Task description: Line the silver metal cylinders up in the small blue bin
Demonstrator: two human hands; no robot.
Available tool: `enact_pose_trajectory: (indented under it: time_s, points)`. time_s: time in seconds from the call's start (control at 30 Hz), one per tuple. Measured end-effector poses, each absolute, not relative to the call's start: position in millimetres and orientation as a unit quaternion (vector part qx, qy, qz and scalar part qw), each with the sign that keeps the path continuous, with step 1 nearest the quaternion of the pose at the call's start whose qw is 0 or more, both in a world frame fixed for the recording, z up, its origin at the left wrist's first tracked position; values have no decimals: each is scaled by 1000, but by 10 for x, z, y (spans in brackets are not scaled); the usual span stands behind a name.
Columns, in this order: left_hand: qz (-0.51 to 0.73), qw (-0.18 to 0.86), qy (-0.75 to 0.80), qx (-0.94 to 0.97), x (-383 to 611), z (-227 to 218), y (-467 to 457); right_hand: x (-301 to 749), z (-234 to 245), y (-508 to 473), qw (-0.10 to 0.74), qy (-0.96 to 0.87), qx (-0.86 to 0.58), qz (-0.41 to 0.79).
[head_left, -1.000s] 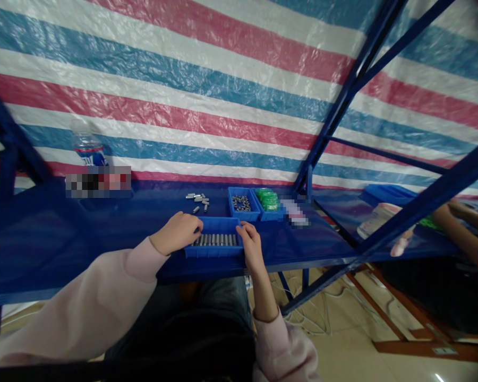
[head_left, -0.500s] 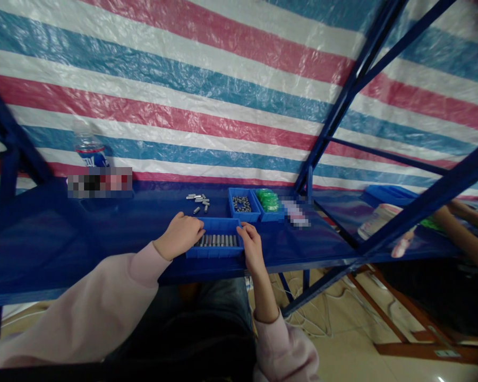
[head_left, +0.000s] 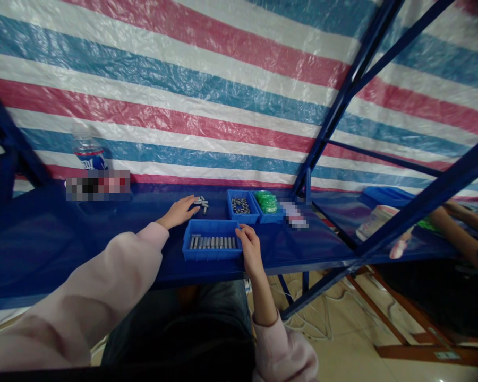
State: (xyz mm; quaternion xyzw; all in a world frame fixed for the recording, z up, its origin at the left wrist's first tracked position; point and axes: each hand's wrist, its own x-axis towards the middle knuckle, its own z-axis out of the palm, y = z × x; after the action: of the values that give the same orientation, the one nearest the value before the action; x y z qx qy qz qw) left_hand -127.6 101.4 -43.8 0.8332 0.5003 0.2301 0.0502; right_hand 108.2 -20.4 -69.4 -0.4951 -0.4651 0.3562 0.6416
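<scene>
My left hand (head_left: 179, 211) reaches over the table with its fingers stretched out, at the left side of a small loose pile of short metal cylinders (head_left: 204, 203). Some cylinders may be hidden beneath its fingers. Just in front of me stands a blue plastic bin (head_left: 211, 253), with a row of metal cylinders (head_left: 213, 242) side by side in it and one lying crosswise at the left. My right hand (head_left: 250, 246) grips this bin's right end wall, thumb and fingers at the rim.
Behind stand a blue bin of small metal parts (head_left: 241, 206) and another with green plastic packets (head_left: 266, 203). A bottle (head_left: 91, 154) is at the back left. Blue frame posts (head_left: 322, 132) rise at the right; beyond them are another person's arms (head_left: 448, 228) and a clear jar (head_left: 376, 223).
My left hand has left the bin's left side and moved up to the loose cylinders, its fingers now extended. My right hand stays on the bin's right end.
</scene>
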Motion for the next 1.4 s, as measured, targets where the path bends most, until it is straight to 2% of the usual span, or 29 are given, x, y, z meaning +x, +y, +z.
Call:
enact_pose_trajectory:
  time_s: [0.13, 0.4, 0.77, 0.93, 1.07, 1.27, 1.4]
  points:
    - [175, 67, 513, 838, -1270, -565, 1022, 1082, -703, -202, 641, -466, -496, 354]
    - [249, 84, 459, 849, -1284, -464, 949, 1080, -693, -211, 642, -469, -490, 358]
    - [223, 109, 476, 843, -1344, -439, 910, 1082, -689, -212, 645, -467, -492, 353]
    - [201, 86, 487, 846, -1378, -396, 839, 1082, -693, -211, 642, -470, -492, 352]
    - [207, 86, 523, 822, -1442, -276, 784, 1085, -686, -216, 644, -470, -492, 351]
    - [300, 175, 469, 812, -1418, 101, 392, 1084, -695, -205, 645, -466, -494, 350]
    - [230, 142, 407, 873, -1281, 247, 79, 1081, -700, -200, 648, -467, -492, 346]
